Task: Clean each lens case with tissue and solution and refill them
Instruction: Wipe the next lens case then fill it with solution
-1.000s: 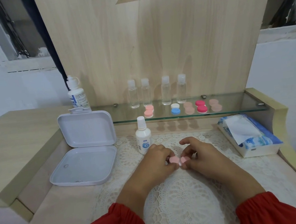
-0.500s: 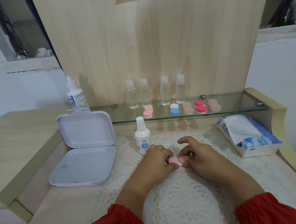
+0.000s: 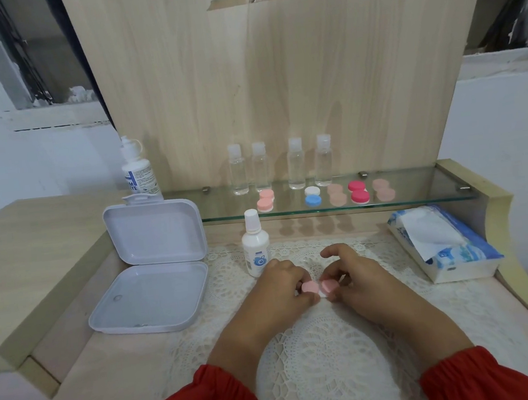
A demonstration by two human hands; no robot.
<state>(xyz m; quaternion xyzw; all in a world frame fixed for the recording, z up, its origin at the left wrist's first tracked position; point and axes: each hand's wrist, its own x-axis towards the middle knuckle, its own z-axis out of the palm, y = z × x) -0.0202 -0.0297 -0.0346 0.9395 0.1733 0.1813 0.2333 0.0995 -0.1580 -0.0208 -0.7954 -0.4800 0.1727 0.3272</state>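
From the head camera, a pink lens case (image 3: pixel 318 286) lies on the lace mat (image 3: pixel 323 372) in the middle of the desk, pinched from both ends. The left hand (image 3: pixel 282 290) has its fingers curled round the left cap and the right hand (image 3: pixel 350 277) has its fingers curled round the right cap, with its forefinger lifted off and arched above. The case's long axis runs left to right, so each cap sits directly under the fingertips of the hand on its own side, and neither hand is nearer than the other. That layout suits unscrewing both caps, which looks like the step in hand; whether either cap has loosened yet cannot be told. One small white solution bottle (image 3: pixel 256 246) stands upright just behind the left hand, near enough to grab without reaching. One larger bottle (image 3: pixel 139 170) stands at the back left, behind one open white box (image 3: pixel 152 270). On the glass shelf (image 3: pixel 419 198) stand four clear bottles (image 3: pixel 280 165) in a row, and in front of them five more lens cases (image 3: pixel 327 195): one pale pink, one white and blue, two beige, one deep pink. One tissue pack (image 3: pixel 440 243) lies to the right, well apart from the right hand, with a sheet sticking up.
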